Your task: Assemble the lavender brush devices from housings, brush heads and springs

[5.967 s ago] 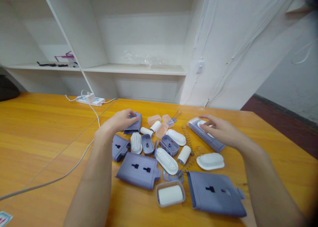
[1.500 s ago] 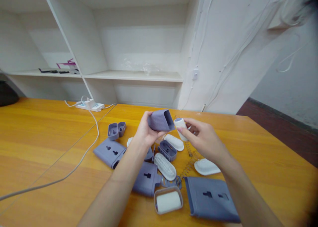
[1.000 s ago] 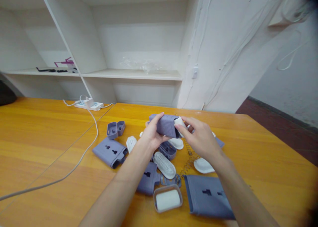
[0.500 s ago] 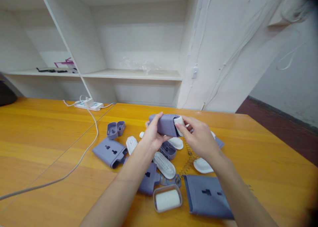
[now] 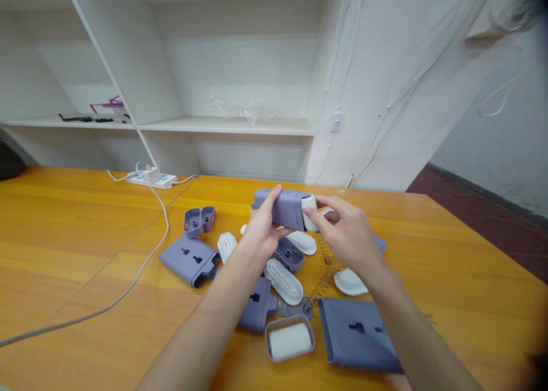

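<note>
My left hand (image 5: 263, 231) wraps around a purple ribbed plastic housing (image 5: 287, 209), held tilted above the table. At its right end sits a white rounded piece (image 5: 309, 213), pinched between the thumb and fingers of my right hand (image 5: 345, 225). The white piece is at the housing's open end; how far inside it reaches is hidden. Below my hands lie white bristled brush heads (image 5: 283, 281), a small purple open case (image 5: 289, 255) and thin coil springs (image 5: 324, 279).
Flat purple shells with cut-outs (image 5: 188, 260) lie left and right, the larger shell (image 5: 359, 334) near my right forearm. A clear box (image 5: 290, 357) holds a white block. A white cable (image 5: 160, 254) runs across the table from a power strip (image 5: 156, 180). Shelves stand behind.
The white piece now lines up more squarely with the housing's end and looks closer against it. Both hands have risen very slightly.
</note>
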Available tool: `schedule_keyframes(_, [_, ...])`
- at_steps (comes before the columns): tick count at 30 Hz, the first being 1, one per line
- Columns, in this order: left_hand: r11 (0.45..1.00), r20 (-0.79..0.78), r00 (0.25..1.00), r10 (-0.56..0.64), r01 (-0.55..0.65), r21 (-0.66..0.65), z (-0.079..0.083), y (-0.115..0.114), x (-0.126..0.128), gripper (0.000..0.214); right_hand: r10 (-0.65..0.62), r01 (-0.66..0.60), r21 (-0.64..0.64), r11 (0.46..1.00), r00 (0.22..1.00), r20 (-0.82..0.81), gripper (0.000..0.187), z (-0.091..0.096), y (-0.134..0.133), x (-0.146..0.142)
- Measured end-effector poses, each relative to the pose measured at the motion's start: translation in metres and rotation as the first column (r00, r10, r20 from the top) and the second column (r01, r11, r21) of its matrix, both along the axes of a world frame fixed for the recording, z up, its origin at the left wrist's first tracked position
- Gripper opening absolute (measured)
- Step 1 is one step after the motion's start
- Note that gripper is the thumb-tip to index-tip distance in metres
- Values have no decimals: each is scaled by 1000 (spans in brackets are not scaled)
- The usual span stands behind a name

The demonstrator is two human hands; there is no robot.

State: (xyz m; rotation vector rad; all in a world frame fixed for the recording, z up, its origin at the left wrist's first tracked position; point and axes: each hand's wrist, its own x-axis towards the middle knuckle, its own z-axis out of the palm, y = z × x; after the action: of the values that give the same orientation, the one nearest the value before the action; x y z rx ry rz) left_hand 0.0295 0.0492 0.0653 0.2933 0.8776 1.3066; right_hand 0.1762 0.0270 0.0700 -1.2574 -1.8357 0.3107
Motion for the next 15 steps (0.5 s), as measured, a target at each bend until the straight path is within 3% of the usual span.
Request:
schedule_keyframes(4, [999,-40,999,16,-17,-28,-2,1,0,43,20,-31,-139,990,997,-77,36,-3,4,3])
schedule_keyframes(10, [982,-6,982,-187,186,-38,0,-1,1,31,142,-216,-294,931,957,-253,46,-14,12,3])
schedule_keyframes(15, [974,-69,972,-224,224,-11,-2,-5,4,35,182,-190,-133,973,981,-65,46,-20,13,8])
